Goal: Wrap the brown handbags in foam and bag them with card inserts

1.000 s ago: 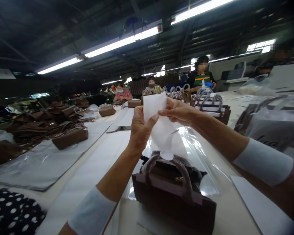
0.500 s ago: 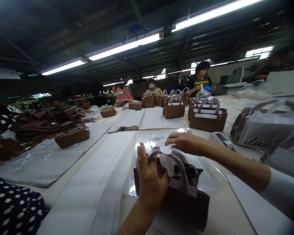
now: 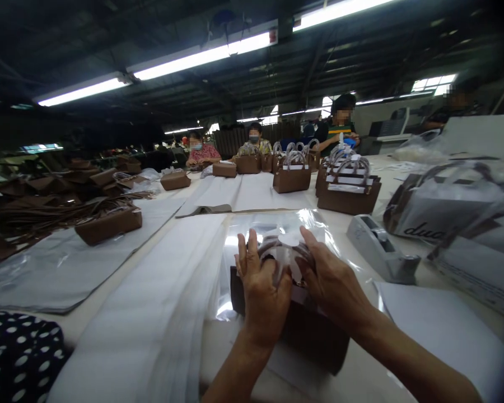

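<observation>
A brown handbag (image 3: 319, 341) stands in front of me, its two arched handles (image 3: 273, 240) wrapped in clear film. A white tag or paper piece (image 3: 290, 239) sits at the top of the handles. My left hand (image 3: 262, 291) is at the left of the handles, thumb and index finger closed around their lower part and the other fingers raised. From the right, my right hand (image 3: 334, 280) grips the handles with its fingers bent round them. The fingertips of both hands are partly hidden. Behind the bag lies a clear plastic sheet or bag (image 3: 235, 226).
A grey tape dispenser (image 3: 384, 252) and white sheets (image 3: 437, 330) lie to the right, near plastic-wrapped bags (image 3: 441, 207). Long white sheets (image 3: 151, 291) stretch left. Further off are brown handbags (image 3: 348, 196), brown pieces in a pile (image 3: 67, 190) and co-workers (image 3: 340, 120). A polka-dot sleeve (image 3: 21, 358) is at lower left.
My right hand has come down from behind the handles onto their right side. My left hand stays at the left side. The view has shifted slightly, showing more of the tape dispenser.
</observation>
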Tool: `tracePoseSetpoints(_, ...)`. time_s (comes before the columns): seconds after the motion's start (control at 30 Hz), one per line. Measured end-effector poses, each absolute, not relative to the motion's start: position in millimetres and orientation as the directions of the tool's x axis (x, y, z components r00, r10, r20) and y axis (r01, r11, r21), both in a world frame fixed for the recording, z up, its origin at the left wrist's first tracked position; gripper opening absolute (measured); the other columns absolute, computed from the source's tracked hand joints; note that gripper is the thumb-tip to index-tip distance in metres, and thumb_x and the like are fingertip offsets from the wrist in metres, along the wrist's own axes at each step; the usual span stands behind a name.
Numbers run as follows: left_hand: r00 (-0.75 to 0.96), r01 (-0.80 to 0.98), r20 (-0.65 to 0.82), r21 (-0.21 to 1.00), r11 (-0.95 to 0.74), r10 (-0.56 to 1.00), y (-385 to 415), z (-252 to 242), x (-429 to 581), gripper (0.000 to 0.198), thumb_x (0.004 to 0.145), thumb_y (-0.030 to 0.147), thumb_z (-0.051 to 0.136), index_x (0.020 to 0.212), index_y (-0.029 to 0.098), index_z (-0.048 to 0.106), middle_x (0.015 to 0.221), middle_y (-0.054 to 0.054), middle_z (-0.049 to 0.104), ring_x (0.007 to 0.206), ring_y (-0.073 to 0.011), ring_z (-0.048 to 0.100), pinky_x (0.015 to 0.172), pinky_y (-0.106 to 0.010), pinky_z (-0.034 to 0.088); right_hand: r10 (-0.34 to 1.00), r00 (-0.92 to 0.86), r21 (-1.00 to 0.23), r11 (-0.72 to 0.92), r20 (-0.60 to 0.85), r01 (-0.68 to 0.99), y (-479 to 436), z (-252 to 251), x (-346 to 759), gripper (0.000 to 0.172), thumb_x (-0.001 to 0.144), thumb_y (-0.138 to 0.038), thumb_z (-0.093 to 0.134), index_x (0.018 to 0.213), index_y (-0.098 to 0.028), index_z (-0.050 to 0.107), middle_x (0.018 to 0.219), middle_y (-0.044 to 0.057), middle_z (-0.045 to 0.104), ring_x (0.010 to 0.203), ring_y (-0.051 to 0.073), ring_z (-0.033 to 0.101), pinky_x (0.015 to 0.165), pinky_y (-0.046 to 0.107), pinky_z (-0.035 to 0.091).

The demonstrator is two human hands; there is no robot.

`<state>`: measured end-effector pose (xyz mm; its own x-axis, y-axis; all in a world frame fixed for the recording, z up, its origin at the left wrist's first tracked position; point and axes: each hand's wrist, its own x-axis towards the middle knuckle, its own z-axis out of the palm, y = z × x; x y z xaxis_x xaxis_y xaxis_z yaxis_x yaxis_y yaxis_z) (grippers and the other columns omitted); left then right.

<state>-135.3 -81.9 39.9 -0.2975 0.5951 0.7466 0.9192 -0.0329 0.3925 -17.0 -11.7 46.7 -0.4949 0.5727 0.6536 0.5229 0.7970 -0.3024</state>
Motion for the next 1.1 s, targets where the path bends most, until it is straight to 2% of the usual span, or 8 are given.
tracePoseSetpoints(0.13,-0.132,0.961,0.800,0.248,-0.123,0.585,-129,44,-121,0.010,0.077,0.016,0.052,0.067,0.016,0.050,0.144,-0.008,0.024,0.132,-0.0355,0.015,0.102,-0.058,0.026,0.717,-0.414,-0.313,0.646,0.560,0.696,-1,45,-30,0.048,0.091,-0.036,0.029,0.135,-0.015,0.028,0.107,0.012,0.054,0.081,0.023,0.057,0.065,0.034,0.048)
tracePoseSetpoints(0.27,-0.041,0.983,0.816,0.136,-0.123,0.577,-179,22,-128,0.004,0.075,0.019,0.055,0.078,0.020,0.053,0.143,-0.006,0.027,0.129,-0.0364,0.025,0.097,-0.059,0.033,0.742,-0.404,-0.318,0.620,0.534,0.718,9,51,-34,0.041,0.091,-0.038,0.028,0.125,-0.018,0.041,0.108,0.011,0.051,0.075,0.021,0.056,0.060,0.031,0.045)
tracePoseSetpoints(0.43,-0.020,0.993,0.810,0.082,-0.081,0.586,-210,-31,-146,0.013,0.078,0.020,0.052,0.090,0.023,0.057,0.131,-0.005,0.044,0.123,-0.0353,0.037,0.092,-0.057,0.040,0.746,-0.361,-0.316,0.594,0.559,0.739,21,44,-35,0.032,0.091,-0.036,0.029,0.101,-0.017,0.052,0.103,0.010,0.055,0.073,0.018,0.055,0.059,0.027,0.038)
tracePoseSetpoints(0.53,-0.027,0.991,0.822,0.097,-0.093,0.569,-212,-53,-148,0.018,0.076,0.014,0.051,0.092,0.021,0.057,0.120,-0.007,0.052,0.120,-0.0348,0.041,0.091,-0.056,0.041,0.787,-0.371,-0.332,0.564,0.492,0.756,37,38,-35,0.034,0.092,-0.038,0.025,0.097,-0.017,0.052,0.081,0.008,0.061,0.071,0.020,0.056,0.060,0.027,0.035)
tracePoseSetpoints(0.63,-0.064,0.980,0.796,0.165,-0.114,0.601,-205,-67,-152,0.025,0.073,0.009,0.055,0.095,0.020,0.054,0.115,-0.009,0.055,0.121,-0.0317,0.040,0.092,-0.052,0.042,0.810,-0.382,-0.336,0.547,0.446,0.767,54,36,-38,0.035,0.091,-0.039,0.026,0.100,-0.016,0.051,0.078,0.009,0.061,0.071,0.022,0.056,0.060,0.027,0.034)
tracePoseSetpoints(0.83,0.120,0.981,0.631,0.043,-0.189,0.767,-182,-99,-176,0.044,0.073,0.043,0.060,0.108,0.017,0.053,0.120,-0.015,0.053,0.122,-0.0319,0.039,0.101,-0.057,0.027,0.865,-0.380,-0.464,0.498,0.328,0.733,88,25,-46,0.037,0.087,-0.045,0.034,0.107,-0.020,0.051,0.079,0.007,0.060,0.070,0.022,0.056,0.062,0.030,0.038)
tracePoseSetpoints(0.97,0.151,0.979,0.635,0.011,-0.204,0.757,-167,-95,-187,0.017,0.079,0.014,0.053,0.092,0.022,0.060,0.126,-0.011,0.050,0.124,-0.0276,0.038,0.102,-0.058,0.023,0.872,-0.384,-0.530,0.490,0.305,0.692,107,19,-50,0.039,0.087,-0.046,0.033,0.112,-0.022,0.050,0.084,0.007,0.060,0.073,0.022,0.056,0.060,0.030,0.040)
tracePoseSetpoints(1.1,0.157,0.977,0.663,0.006,-0.215,0.732,-148,-51,-184,0.013,0.078,0.011,0.053,0.082,0.021,0.060,0.135,-0.009,0.040,0.130,-0.0320,0.024,0.100,-0.064,0.019,0.820,-0.485,-0.585,0.562,0.302,0.585,122,29,-52,0.035,0.089,-0.043,0.036,0.108,-0.020,0.054,0.091,0.006,0.061,0.078,0.018,0.057,0.068,0.029,0.044)
